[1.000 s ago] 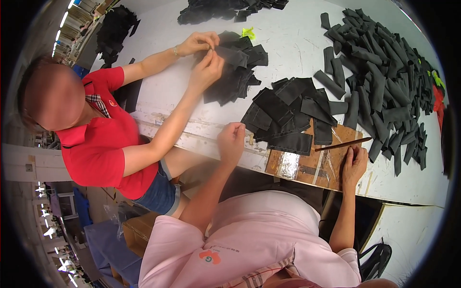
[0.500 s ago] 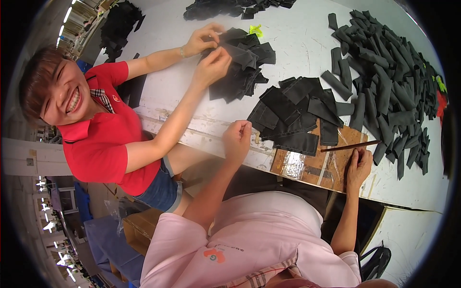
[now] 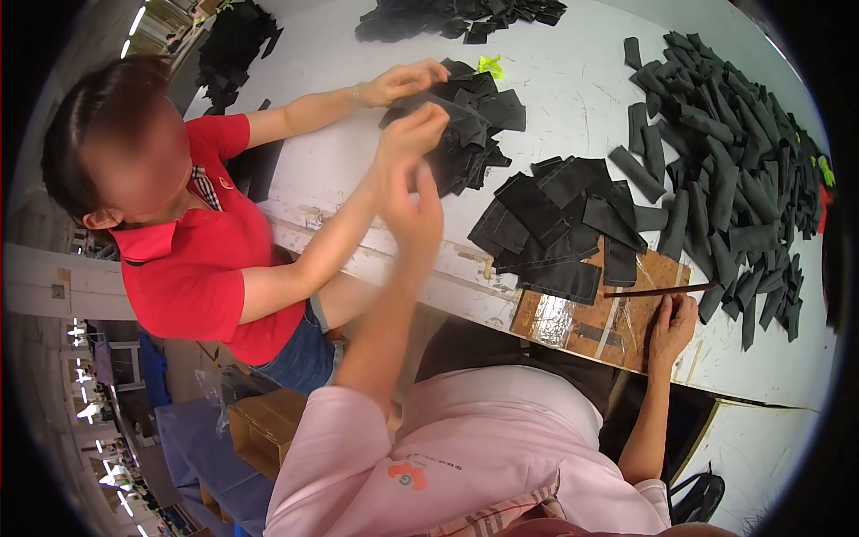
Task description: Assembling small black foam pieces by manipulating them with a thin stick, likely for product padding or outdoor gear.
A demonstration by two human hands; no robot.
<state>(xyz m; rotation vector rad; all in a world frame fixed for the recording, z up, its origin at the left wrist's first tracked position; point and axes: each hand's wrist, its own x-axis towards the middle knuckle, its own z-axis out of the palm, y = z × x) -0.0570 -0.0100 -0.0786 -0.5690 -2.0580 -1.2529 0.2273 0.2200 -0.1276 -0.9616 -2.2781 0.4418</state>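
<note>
My left hand (image 3: pixel 413 208) is raised at the table's near edge, smeared by motion, its fingers looking apart around a gap. It overlaps the forearm of a co-worker in red; I see nothing in it. On the right, my right hand (image 3: pixel 671 329) rests on a brown taped board (image 3: pixel 631 309), fingers curled at a thin dark stick (image 3: pixel 660 291). The stick lies across the board and seems held at the fingertips. Just beyond the board is a loose pile of flat black stitched fabric pieces (image 3: pixel 564 215), with some overlapping it.
Left of me, the co-worker's hands (image 3: pixel 413 125) are over another black fabric pile (image 3: pixel 470 125), with a yellow-green scrap (image 3: pixel 490 65) beside it. A large heap of rolled dark fabric pieces (image 3: pixel 725 170) covers the table's right side. A cardboard box (image 3: pixel 259 430) stands lower left.
My left hand has moved up and left, toward the co-worker's arm, and its closed fingers have loosened. My right hand stays by the stick. The co-worker's head has turned toward the table.
</note>
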